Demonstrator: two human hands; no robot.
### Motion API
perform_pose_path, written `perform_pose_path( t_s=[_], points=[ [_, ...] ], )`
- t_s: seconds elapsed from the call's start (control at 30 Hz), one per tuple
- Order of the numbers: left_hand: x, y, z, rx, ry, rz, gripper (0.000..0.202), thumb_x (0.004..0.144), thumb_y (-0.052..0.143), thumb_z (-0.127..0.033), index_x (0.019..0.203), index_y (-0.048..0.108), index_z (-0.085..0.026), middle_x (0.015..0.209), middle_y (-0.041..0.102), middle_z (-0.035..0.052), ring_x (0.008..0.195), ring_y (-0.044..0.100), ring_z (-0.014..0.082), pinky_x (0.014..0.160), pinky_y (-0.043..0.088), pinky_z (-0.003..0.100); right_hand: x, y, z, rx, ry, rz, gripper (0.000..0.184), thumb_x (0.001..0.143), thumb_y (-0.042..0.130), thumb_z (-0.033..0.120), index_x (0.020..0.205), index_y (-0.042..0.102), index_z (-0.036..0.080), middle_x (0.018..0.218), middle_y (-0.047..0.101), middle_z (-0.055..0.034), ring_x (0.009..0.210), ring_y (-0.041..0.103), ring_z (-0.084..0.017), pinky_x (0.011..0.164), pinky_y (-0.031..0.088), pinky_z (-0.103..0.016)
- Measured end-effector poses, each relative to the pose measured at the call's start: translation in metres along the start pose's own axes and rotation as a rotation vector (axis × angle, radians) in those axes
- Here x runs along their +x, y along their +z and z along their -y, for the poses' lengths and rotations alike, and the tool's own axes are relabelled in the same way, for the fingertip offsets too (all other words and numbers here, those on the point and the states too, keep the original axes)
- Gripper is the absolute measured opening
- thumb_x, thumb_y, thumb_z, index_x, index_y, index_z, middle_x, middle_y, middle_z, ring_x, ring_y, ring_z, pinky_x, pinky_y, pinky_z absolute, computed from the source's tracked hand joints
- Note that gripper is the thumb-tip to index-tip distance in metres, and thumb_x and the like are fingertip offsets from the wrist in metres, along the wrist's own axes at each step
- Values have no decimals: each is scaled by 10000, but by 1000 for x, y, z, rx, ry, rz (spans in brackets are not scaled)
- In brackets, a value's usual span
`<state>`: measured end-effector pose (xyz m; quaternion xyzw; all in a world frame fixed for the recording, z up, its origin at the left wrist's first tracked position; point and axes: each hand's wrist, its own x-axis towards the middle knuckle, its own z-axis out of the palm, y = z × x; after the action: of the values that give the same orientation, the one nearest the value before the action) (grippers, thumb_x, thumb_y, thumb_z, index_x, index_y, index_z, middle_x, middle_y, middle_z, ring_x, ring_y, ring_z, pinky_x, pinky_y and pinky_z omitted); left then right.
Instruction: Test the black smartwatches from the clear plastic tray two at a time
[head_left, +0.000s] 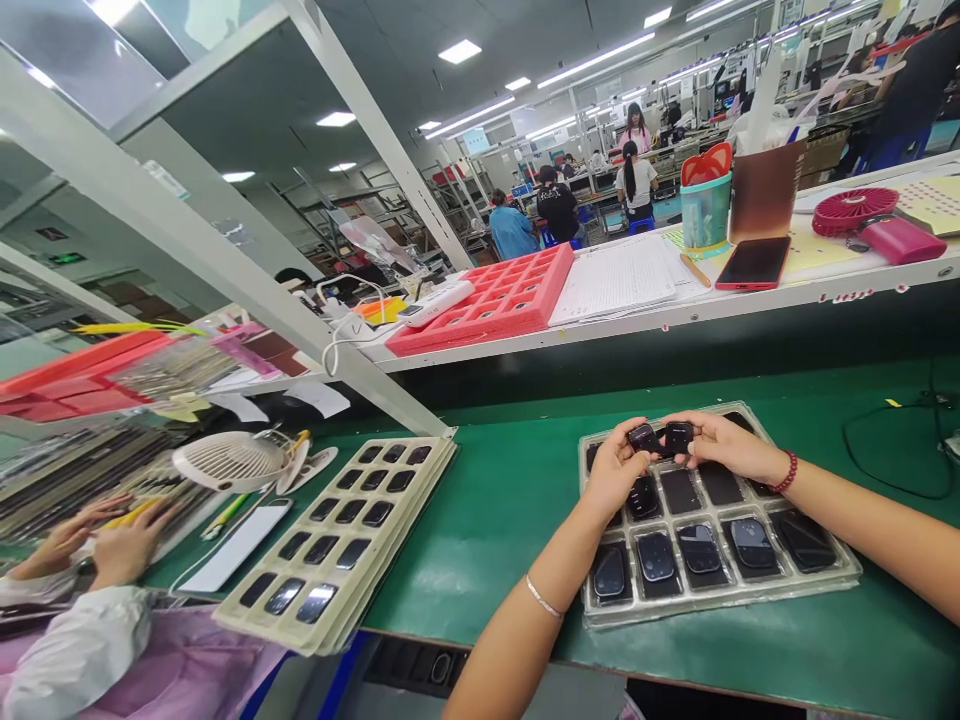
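Observation:
My left hand (616,472) pinches a small black square piece (643,437) that looks like a smartwatch body. A similar dark smartwatch body (679,436) is between the fingers of my right hand (716,445). The two pieces are held side by side, close together; whether they touch I cannot tell. Both hands are above the back part of a clear plastic tray (720,601). Dark smartwatch bodies, such as a front-row one (700,548), lie in its compartments. Some back compartments are hidden by my hands.
Left on the green bench (480,530) stands a tray stack (394,525) holding dark pieces. Beyond it are a white fan (229,460) and a co-worker's hands (127,535). The shelf ahead carries a red foam tray (487,300), papers, a phone (754,263) and a cup (706,215).

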<state>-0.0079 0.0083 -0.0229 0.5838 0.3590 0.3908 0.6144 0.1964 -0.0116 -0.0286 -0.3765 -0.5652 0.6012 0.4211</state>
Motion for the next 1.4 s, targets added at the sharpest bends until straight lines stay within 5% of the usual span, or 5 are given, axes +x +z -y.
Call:
perform_pose_path(
  t_s=[0.3,0.63,0.97,1.13,1.4],
  points=[
    [-3,1,1,69,77,52,481,738,576,-163,1210,491,-190,1020,621,76,839,617,169,759,504,310,-3,5,3,-107,-33,30,363,790,602,290,1124,548,159,1009,632,-88,747,639,-156,658,544,-291],
    [-16,9,-9,645,357,337,259,828,506,-158,1003,688,-217,940,684,57,885,603,196,840,451,331,3,-8,1,-72,-57,-331,293,811,534,423,976,540,181,877,654,-54,717,598,-147,596,483,-257],
    [-6,3,7,513,273,85,147,797,545,-189,861,675,-163,820,622,57,677,549,144,609,436,250,2,-9,4,-231,-87,-314,258,767,572,360,949,559,178,846,622,-35,738,583,-158,675,487,-296],
    [-11,7,6,643,403,219,184,808,511,-158,873,680,-194,912,644,68,832,574,186,725,462,298,-17,-1,7,-654,-108,-228,131,793,540,277,840,607,174,811,647,-40,765,594,-188,727,461,-325],
    [-26,-9,-35,723,492,44,161,839,498,-178,895,648,-193,988,659,75,969,584,205,868,456,348,-59,-5,18,-1296,-211,-203,192,867,464,231,877,655,207,1024,624,-90,979,525,-258,841,439,-406]
  ],
)
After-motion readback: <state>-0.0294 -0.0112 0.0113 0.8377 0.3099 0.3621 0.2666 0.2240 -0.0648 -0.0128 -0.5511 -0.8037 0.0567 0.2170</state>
